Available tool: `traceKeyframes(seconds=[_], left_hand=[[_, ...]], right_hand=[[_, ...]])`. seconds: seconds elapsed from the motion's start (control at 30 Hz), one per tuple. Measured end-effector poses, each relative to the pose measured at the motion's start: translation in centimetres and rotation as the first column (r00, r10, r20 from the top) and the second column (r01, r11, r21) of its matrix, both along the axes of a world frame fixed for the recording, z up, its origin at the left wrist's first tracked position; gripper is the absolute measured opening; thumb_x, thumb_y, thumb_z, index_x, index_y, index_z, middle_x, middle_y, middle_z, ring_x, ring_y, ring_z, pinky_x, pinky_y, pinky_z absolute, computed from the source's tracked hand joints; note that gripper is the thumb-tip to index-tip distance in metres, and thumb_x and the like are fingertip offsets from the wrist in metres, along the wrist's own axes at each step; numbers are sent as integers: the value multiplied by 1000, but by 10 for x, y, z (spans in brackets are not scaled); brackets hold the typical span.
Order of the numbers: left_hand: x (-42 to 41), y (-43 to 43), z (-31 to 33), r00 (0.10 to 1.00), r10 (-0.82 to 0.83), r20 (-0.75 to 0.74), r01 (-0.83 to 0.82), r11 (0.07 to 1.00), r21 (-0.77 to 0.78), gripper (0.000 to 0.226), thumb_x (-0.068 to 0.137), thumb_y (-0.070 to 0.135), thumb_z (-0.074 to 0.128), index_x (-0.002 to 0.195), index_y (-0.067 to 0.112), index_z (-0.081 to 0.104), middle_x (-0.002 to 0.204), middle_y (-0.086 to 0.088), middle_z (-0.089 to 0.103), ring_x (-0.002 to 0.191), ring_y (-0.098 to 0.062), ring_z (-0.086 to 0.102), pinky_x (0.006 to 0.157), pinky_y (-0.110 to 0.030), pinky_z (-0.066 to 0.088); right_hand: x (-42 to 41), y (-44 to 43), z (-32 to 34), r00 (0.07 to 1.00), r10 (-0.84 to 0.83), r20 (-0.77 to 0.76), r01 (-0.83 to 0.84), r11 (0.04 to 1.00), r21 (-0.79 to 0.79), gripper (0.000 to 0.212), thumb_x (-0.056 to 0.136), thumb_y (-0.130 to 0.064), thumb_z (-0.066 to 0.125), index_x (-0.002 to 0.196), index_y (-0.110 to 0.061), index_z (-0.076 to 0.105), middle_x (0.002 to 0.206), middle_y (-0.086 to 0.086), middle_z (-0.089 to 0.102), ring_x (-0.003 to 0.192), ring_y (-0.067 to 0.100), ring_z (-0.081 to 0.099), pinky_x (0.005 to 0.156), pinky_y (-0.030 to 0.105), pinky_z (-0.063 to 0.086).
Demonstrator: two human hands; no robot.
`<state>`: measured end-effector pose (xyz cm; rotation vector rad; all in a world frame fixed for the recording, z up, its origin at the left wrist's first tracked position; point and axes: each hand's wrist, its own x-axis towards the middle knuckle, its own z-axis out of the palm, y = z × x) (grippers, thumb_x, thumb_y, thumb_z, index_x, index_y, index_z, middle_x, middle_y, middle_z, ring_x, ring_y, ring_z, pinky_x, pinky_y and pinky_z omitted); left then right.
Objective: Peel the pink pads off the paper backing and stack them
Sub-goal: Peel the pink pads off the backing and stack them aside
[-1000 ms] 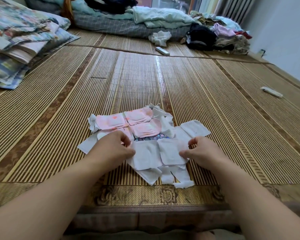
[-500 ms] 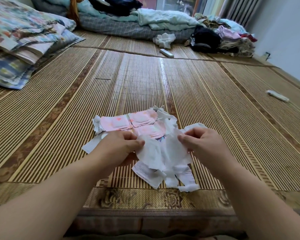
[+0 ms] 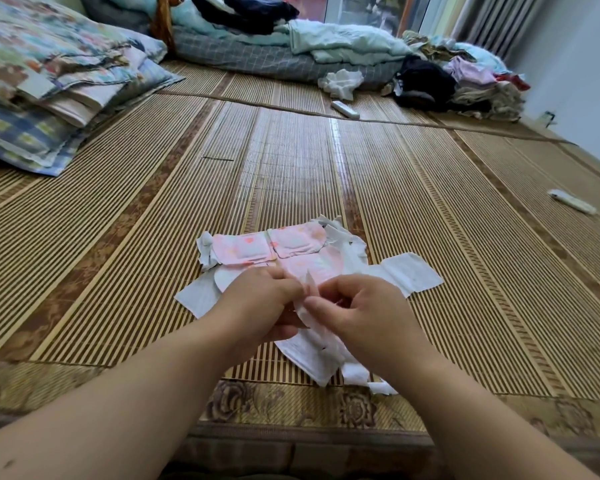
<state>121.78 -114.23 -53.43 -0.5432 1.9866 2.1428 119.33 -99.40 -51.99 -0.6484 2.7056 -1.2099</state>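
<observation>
While both arms reach in from the bottom edge, the left hand and right hand meet just above the mat, fingers curled, both pinching the same pad. It stands edge-on between the fingertips, pinkish at the top and white lower down, so honestly I can't tell where pad stops and backing starts. White backing hangs from under the hands and trails onto the mat toward the near edge, kinda crumpled.

Just past the hands, three pink pads lie flat on the mat, touching each other, two side by side and one tucked in front of them. Loose white paper pieces stick out on both sides of that bunch.

Further out on the right there's a white remote, well apart from everything. Far left is a stack of pillows, and along the back sit blankets, a second remote and a heap of clothes.
</observation>
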Motion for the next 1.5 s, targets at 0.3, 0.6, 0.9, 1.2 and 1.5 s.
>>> traceKeyframes(seconds=[0.3,0.6,0.9,1.2,1.5], left_hand=[[2,1,3,999,-7,-37,11,995,96,12,89,11,53,85,7,64,75,-13,72,68,-19,70,61,-28,49],[4,-1,-7,978,-131,-163,44,891,-452,6,84,22,65,81,24,70,82,1,74,71,-6,65,60,-18,47],[1,10,-16,946,-293,-140,112,699,-707,8,80,33,67,74,37,65,71,16,68,68,14,57,51,-10,36],[-2,22,-20,930,-340,-139,135,667,-733,12,80,34,66,69,39,63,69,17,67,70,13,57,54,-16,38],[0,-5,-20,950,-272,-153,71,666,-743,4,80,30,67,79,34,67,74,16,68,70,8,59,59,-15,40]], right_hand=[[5,0,-15,948,126,-292,-54,968,245,19,85,-20,59,103,-16,65,92,3,69,82,22,62,71,40,50],[-48,71,15,903,-255,345,388,830,-401,21,90,0,52,90,-13,68,87,10,70,69,17,71,51,26,55],[-76,181,-23,749,-655,99,616,744,258,44,78,-16,74,120,-18,59,112,9,63,90,23,59,68,32,48],[-66,152,-14,827,-465,-315,522,844,125,41,79,-28,72,118,-23,61,112,3,58,89,12,52,68,23,41],[-17,42,-23,961,260,-97,-193,879,437,55,72,-55,70,122,-34,61,131,-10,54,120,10,46,102,34,38]])
